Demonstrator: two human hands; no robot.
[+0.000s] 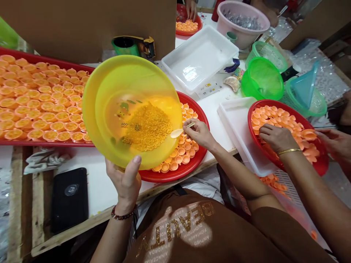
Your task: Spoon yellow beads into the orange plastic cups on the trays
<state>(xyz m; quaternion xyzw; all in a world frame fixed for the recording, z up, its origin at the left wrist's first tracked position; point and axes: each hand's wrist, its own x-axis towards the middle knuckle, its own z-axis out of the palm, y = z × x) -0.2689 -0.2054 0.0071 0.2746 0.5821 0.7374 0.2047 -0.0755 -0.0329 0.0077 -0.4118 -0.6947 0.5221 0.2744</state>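
Note:
My left hand (126, 179) grips the lower rim of a yellow plastic bowl (109, 87), tilted toward me, with a heap of small yellow beads (148, 128) inside. My right hand (197, 133) pinches a small pale spoon (179, 130) whose tip rests at the bowl's edge. Under the bowl lies a round red tray (196, 160) holding several small orange cups (182, 151).
A long red tray (44, 144) of orange cups fills the left. Another person's hands (276, 137) work at a second round red tray (318, 166) on the right. White trays (200, 58), green baskets (261, 78), a pink basin (242, 22), a black phone (70, 199) and a tape dispenser (134, 45) lie about.

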